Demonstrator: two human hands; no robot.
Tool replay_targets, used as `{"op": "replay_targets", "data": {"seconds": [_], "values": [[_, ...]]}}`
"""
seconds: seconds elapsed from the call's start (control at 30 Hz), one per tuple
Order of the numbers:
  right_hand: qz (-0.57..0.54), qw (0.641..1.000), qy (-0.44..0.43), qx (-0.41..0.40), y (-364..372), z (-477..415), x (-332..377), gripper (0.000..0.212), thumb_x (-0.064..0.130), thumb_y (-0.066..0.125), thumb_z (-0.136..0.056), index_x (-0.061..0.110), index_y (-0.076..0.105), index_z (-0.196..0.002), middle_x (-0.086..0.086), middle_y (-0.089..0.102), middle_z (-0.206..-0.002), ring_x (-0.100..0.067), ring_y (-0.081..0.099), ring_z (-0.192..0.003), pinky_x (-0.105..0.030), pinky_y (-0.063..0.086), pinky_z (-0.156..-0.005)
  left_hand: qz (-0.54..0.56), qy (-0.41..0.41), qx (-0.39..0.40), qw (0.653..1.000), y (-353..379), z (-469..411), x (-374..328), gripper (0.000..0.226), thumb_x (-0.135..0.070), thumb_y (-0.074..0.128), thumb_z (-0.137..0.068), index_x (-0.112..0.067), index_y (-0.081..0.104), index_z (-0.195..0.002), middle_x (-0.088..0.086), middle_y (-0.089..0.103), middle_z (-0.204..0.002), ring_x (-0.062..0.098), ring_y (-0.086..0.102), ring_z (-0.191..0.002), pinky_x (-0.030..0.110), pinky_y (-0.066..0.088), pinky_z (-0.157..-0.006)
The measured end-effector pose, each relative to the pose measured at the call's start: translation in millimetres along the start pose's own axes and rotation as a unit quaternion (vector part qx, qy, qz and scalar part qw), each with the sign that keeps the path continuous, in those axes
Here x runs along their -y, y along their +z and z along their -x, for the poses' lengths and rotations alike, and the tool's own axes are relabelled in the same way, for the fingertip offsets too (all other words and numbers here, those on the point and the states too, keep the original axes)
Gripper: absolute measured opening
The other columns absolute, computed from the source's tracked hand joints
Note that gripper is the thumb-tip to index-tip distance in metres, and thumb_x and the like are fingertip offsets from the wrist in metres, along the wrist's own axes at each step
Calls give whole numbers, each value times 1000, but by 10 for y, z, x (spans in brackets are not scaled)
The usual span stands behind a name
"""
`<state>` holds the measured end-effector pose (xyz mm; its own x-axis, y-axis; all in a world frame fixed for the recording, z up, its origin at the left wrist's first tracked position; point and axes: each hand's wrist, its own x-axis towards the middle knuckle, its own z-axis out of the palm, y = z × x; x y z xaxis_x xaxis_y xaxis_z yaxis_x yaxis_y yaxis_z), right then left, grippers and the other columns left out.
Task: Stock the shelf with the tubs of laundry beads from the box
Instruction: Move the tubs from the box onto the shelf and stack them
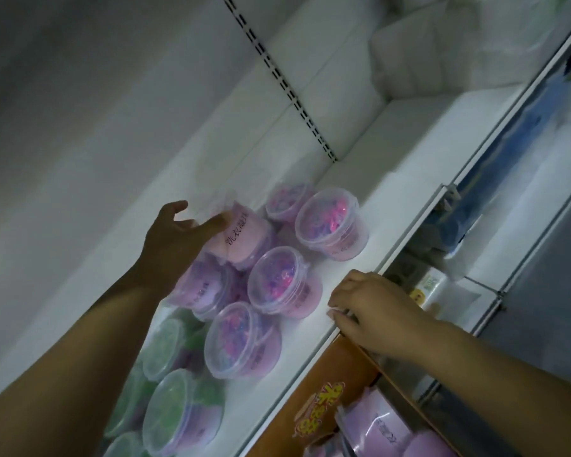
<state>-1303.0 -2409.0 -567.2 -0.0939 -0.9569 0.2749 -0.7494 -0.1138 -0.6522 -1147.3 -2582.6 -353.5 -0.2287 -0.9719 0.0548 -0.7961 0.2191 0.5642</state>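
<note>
Dim aisle, camera tilted. The white shelf (393, 206) is the main thing here, with a white back panel (211, 133) and a slotted upright (279, 77) rising behind it. Purple tubs (284, 278) sit in a cluster mid-shelf and green tubs (165, 351) at its near end. My left hand (178, 239) is grasping a pink tub (244, 239), tilted on top of that cluster. My right hand (373, 308) rests bent-fingered on the shelf's front lip; can't tell if it actually grips. The cardboard box (327, 390) is just below the lip with more tubs (376, 427) inside. White packs (442, 54) sit at the shelf's far end.
</note>
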Motion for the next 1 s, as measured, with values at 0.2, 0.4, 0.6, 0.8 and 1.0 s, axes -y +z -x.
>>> {"op": "replay_targets", "data": {"seconds": [0.2,0.4,0.6,0.8,1.0], "values": [[-6,1000,-6,-15,-9,-95,-49,28,37,48,-97,20,71,-98,2,68,-91,-17,56,-93,-38,50,-86,-28,2,-2,1000,218,-328,-18,105,-59,86,-64,-23,38,-150,7,58,-137,24,59,-116,32,46,-94],[-9,1000,-12,-12,0,-133,-79,37,45,53,-94,24,72,-117,3,72,-110,-18,59,-104,-40,50,-94,-56,-2,10,998,289,-501,80,103,-52,86,-68,-16,36,-151,10,54,-142,25,56,-115,31,45,-91],[-13,1000,-5,-22,27,-142,-78,36,44,56,-96,25,69,-124,4,70,-119,-16,57,-110,-37,48,-100,-62,-2,17,998,237,-549,139,108,-52,89,-64,-20,32,-151,11,53,-141,30,56,-122,36,47,-101],[-13,1000,-3,-21,25,-121,-71,36,42,53,-99,27,65,-129,6,66,-126,-13,55,-116,-33,44,-105,-56,11,-17,998,290,-478,198,108,-54,90,-64,-21,33,-150,10,51,-141,28,54,-123,42,47,-106],[-10,1000,-8,-21,31,-113,-82,36,40,54,-99,26,65,-130,5,66,-127,-14,55,-116,-32,43,-105,-81,47,-37,995,283,-395,245,106,-49,90,-66,-21,32,-150,8,51,-143,25,55,-119,42,50,-102]]}}
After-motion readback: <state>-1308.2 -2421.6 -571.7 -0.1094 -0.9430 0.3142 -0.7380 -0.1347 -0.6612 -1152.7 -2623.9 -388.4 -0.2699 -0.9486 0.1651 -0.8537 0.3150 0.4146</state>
